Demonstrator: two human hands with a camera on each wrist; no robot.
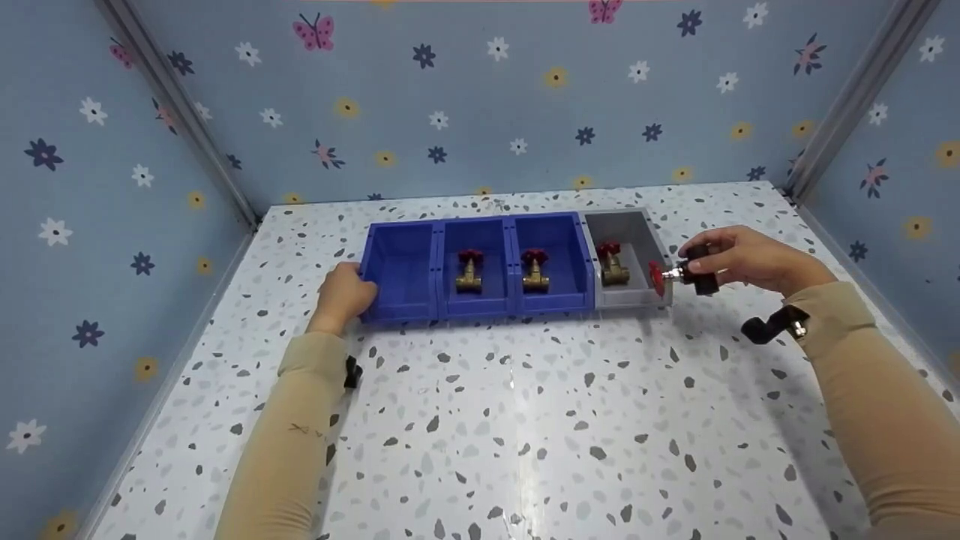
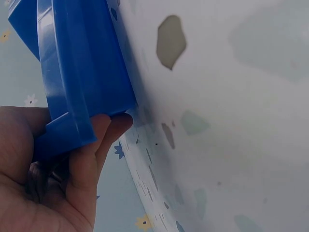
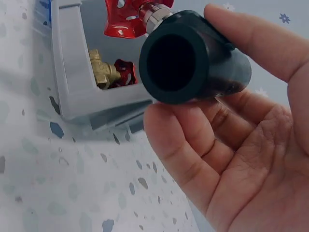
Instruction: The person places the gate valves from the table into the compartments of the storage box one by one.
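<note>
My right hand (image 1: 761, 259) pinches a dark-bodied stop valve (image 1: 703, 271) between thumb and fingers, just off the right side of the grey bin (image 1: 637, 298). Its red handwheel points left, over that bin's front right corner. In the right wrist view the valve's round open pipe end (image 3: 171, 63) faces the camera. My left hand (image 1: 345, 294) grips the outer edge of the leftmost blue bin (image 1: 403, 310); the left wrist view shows its fingers (image 2: 83, 169) curled beneath the rim. A brass valve (image 1: 615, 270) with a red handwheel lies in the grey bin.
The bins stand joined in a row. The second blue bin (image 1: 478, 308) and third blue bin (image 1: 553, 303) each hold a brass valve with a red handwheel. Speckled tabletop (image 1: 525, 420) extends in front; flower-patterned panels (image 1: 495, 97) enclose the back and sides.
</note>
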